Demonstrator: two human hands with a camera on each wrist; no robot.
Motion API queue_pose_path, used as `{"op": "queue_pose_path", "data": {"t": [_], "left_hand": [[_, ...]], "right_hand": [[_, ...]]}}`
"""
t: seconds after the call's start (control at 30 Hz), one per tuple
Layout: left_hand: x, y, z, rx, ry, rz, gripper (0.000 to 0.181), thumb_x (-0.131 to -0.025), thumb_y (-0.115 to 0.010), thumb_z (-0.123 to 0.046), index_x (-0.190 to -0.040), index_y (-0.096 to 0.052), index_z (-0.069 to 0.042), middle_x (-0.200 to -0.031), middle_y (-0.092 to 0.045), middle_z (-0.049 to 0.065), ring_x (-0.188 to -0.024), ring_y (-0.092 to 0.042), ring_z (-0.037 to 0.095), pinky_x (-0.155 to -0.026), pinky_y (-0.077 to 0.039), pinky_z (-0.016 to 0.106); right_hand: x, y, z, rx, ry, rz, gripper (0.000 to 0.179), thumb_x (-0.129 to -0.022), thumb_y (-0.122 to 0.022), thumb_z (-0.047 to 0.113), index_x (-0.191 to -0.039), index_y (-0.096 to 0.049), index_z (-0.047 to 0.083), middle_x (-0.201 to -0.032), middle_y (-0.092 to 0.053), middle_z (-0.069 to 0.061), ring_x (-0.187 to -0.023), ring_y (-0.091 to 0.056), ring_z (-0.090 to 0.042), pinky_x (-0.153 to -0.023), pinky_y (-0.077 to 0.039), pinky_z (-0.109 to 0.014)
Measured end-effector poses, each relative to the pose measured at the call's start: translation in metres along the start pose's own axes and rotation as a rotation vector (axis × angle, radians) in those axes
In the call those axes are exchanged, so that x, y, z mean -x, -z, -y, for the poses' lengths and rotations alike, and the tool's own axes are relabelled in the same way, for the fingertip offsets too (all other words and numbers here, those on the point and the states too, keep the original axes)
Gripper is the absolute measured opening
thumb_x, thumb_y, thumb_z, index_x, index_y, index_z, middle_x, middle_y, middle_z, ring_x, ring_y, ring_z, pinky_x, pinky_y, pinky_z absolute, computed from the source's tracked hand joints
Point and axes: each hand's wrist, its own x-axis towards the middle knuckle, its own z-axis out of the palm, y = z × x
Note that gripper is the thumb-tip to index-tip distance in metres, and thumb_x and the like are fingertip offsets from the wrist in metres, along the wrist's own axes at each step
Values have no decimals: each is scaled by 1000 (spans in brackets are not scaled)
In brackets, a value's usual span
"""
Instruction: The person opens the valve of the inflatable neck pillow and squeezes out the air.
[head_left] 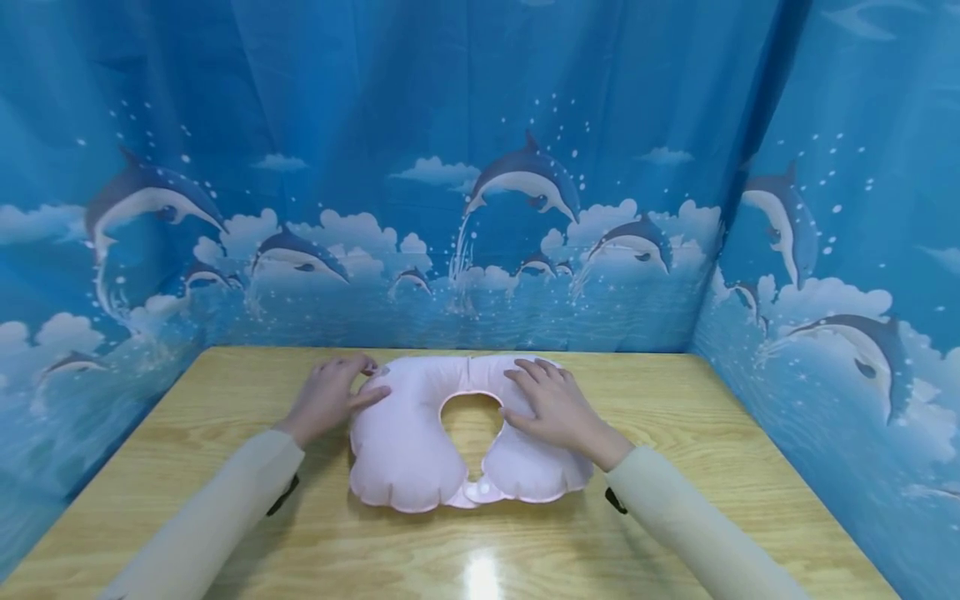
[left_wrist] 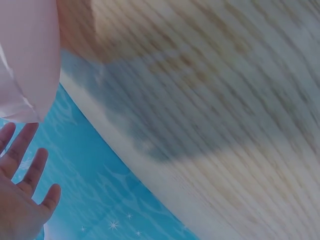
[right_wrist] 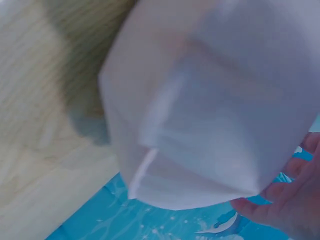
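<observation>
A pale pink inflated neck pillow [head_left: 408, 433] lies on the wooden table, its two ends meeting at the front at a small tab with a round white snap [head_left: 482, 488]. My left hand [head_left: 327, 396] is at the pillow's far left corner, thumb over the top and fingers by the back edge. A small clear bit, perhaps a valve, shows beside those fingertips. In the left wrist view, the fingers [left_wrist: 34, 172] look spread and fairly straight. Across the pillow's right side rests my right hand [head_left: 558, 408], fingers extended and thumb near the centre hole.
The light wood-grain table [head_left: 660, 517] runs back to a blue curtain [head_left: 360, 150] printed with dolphins and clouds. The curtain also encloses the left and right sides. A bright light reflection falls on the tabletop in front of the pillow.
</observation>
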Motion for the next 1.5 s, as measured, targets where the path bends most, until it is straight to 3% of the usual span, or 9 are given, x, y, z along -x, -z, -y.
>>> {"op": "queue_pose_path", "data": {"t": [0.27, 0.6, 0.87, 1.5], "left_hand": [[2, -2, -1, -18, -40, -36, 44, -82, -59, -51, -104, -62, -13, -101, -66, 7, -98, -57, 33, -89, -36, 57], [3, -7, 0, -27, -60, -50, 41, -81, -63, -49, -103, -62, -14, -102, -66, 5, -99, -56, 33, -88, -37, 55], [4, -10, 0, -45, -61, -53, 40, -80, -64, -49, -102, -62, -15, -102, -66, 5, -99, -56, 33, -87, -37, 55], [5, -13, -1, -99, -56, -34, 42, -80, -62, -51, -104, -62, -16, -98, -66, 4, -94, -58, 31, -82, -40, 53]], "right_hand": [[-21, 3, 12, -3, 26, 90, 60, -89, -47, 52, -136, -43, 15, -141, -40, -12, -129, -36, -38, -99, -29, -59], [-49, 6, 32, 24, 94, 121, 56, -88, -53, 45, -134, -45, 15, -134, -48, -7, -123, -43, -30, -99, -32, -55], [-74, 7, 45, 23, 80, 239, 54, -89, -54, 42, -136, -42, 19, -138, -44, -4, -127, -40, -27, -103, -29, -51], [-121, -25, 76, 5, 46, 345, 52, -91, -45, 49, -136, -42, 21, -139, -45, -2, -127, -41, -27, -104, -30, -51]]}}
